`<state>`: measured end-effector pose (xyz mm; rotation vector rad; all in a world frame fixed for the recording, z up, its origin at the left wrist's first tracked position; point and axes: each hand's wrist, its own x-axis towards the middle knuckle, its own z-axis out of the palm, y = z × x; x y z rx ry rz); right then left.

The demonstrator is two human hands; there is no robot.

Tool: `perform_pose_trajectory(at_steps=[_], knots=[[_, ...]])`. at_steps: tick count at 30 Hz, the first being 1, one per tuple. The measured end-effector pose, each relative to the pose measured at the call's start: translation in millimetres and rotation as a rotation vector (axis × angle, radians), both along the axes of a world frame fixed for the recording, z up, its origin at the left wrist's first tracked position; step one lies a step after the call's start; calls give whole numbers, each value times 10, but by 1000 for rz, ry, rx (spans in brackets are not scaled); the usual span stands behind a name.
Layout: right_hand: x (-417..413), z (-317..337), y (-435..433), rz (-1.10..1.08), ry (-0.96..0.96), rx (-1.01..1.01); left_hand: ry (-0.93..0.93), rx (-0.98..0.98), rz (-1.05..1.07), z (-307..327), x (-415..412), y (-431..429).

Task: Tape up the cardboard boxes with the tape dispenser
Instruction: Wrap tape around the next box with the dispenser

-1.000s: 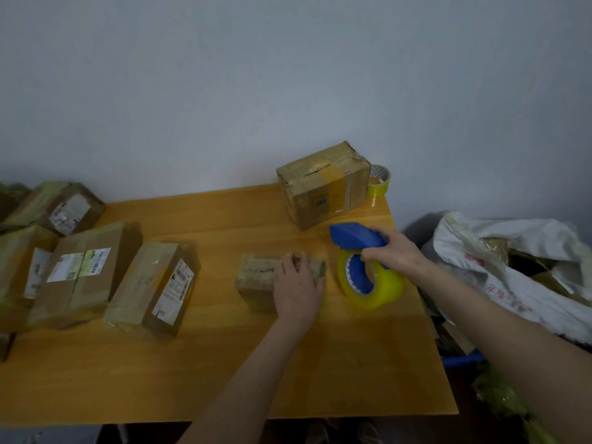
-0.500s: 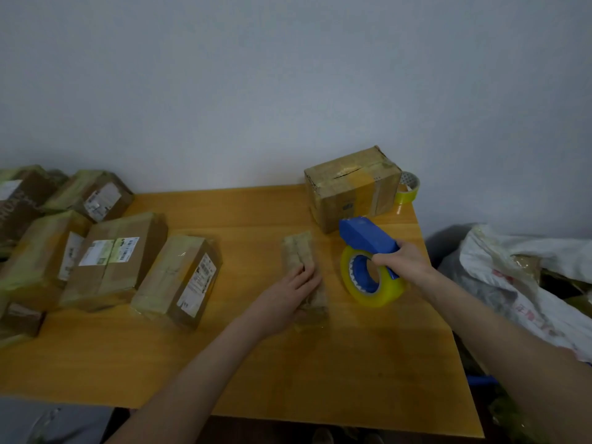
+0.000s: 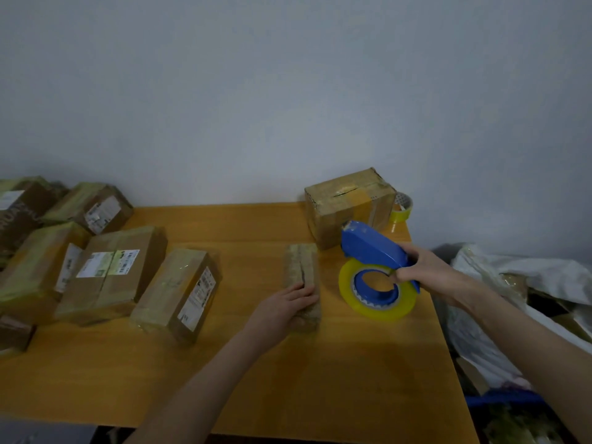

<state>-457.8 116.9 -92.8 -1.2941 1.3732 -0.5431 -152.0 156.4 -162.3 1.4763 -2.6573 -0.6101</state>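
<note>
Tape dispenser [image 3: 371, 248] of blue plastic is in the right hand [image 3: 423, 270], whose fingers are curled around its handle. A yellow tape roll [image 3: 378, 310] is mounted in it. The dispenser is over the right part of the wooden table [image 3: 320, 379], with its front end pointing away from the person and a little to the left. Whether the roll touches the tabletop, I cannot tell. Just beside it on the left lies a small cardboard box [image 3: 301, 267], long and narrow, with its length running away from the person and a dark seam along the middle of its top. The left hand [image 3: 285, 310] rests on the near end of this box, with the fingers almost straight and laid across the top, not closed around it. Behind the dispenser, near the far right corner of the table, stands a larger cardboard box [image 3: 347, 208] with yellowish tape on it. A second roll of tape [image 3: 402, 208] is just beside this box on the right, partly hidden by it. On the left part of the table lies a group of taped boxes [image 3: 112, 274] with white labels, close to one another. A crumpled white bag [image 3: 512, 283] lies to the right of the table, below its edge.
</note>
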Motion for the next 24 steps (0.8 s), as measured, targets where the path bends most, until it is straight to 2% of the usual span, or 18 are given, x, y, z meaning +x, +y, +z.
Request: perform_pose_trajectory(at_steps=[2,3,4,5,7,8,9,13,18,24], knots=[[-18,46,30,13,-69,1,-55,-24,31,14,-12,33],[-28,68,44,18,-95,4,-17,-40,99,58,-31,44],[-34,90,50,28,-111,3,115,-38,219,154,-70,50],[-32,117,57,50,-118,1,324,-7,380,282,-128,39],[-18,162,79,116,-105,-9,801,218,666,597,-281,-9],[0,180,89,147,-99,-18,947,359,754,735,-352,-47],[24,198,101,170,-93,-24,1013,463,800,845,-403,-84],[111,245,148,230,-61,-48,1010,680,816,1043,-496,-143],[129,196,139,309,-12,-29,1038,742,808,935,-458,-129],[166,197,134,305,20,-62,1121,824,885,843,-304,-66]])
